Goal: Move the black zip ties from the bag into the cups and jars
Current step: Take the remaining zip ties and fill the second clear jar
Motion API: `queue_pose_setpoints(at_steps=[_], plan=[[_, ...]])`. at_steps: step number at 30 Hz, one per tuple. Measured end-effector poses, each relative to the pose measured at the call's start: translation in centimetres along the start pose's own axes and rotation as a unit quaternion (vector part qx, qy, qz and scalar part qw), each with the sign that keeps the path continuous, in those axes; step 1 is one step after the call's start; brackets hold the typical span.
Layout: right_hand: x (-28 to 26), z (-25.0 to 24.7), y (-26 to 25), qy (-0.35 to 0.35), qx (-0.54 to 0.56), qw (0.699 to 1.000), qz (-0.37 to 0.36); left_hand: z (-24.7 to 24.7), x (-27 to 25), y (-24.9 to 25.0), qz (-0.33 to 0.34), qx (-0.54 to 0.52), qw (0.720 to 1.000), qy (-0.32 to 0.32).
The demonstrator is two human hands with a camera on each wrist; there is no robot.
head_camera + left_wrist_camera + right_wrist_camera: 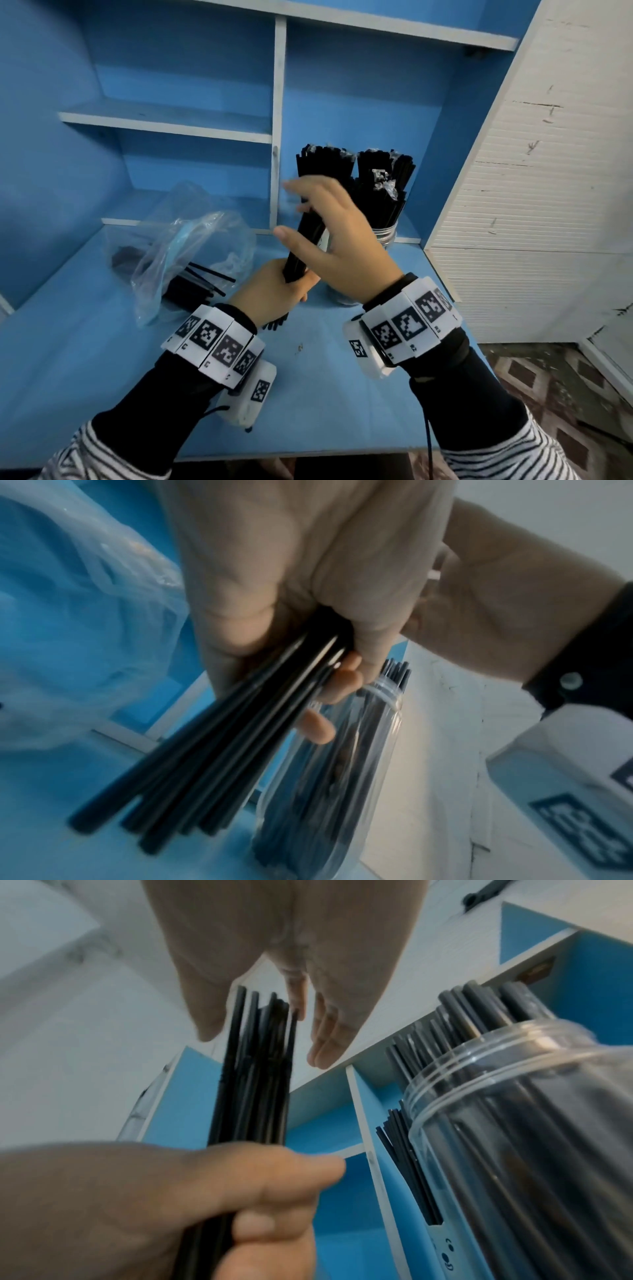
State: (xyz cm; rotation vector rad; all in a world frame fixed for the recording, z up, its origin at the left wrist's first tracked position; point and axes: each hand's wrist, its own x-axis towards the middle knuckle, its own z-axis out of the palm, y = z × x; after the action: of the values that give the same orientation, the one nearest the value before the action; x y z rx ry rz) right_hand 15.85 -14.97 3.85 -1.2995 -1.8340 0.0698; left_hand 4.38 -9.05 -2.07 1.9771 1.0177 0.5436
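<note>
Crowding the desk (102, 359) — clear bag (191, 246) (some ties inside), full jar (385, 234), shelf divider (278, 120)

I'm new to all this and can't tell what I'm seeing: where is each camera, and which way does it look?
Head: worn on the head, looking down at the desk; shows left hand, right hand, both sleeves.
Left wrist: looks along the left hand gripping the zip ties; jar beyond.
Right wrist: looks up along the open right hand; left hand below.
All three share the zip ties.
</note>
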Motion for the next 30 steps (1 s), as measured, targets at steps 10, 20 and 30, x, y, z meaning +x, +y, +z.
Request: queue_pose_setpoints(at_steps=[10, 20, 30], plan=[[-1.7, -2.3, 0.0, -0.116, 0.053, 0.991, 0.029, -0.8, -2.9, 3.4, 0.041, -0.036, 0.979, -0.197], [-0.4, -7.0, -0.1, -0.032, 0.124, 0.990, 0.051, 0.0, -2.0, 4.1, 0.148, -0.074, 0.983, -0.078], [4.1, -12.8, 1.0, 0.112, 0.075, 0.986, 0.098, 2.5, 5.1, 2.2, 0.144, -0.095, 0.985, 0.021]])
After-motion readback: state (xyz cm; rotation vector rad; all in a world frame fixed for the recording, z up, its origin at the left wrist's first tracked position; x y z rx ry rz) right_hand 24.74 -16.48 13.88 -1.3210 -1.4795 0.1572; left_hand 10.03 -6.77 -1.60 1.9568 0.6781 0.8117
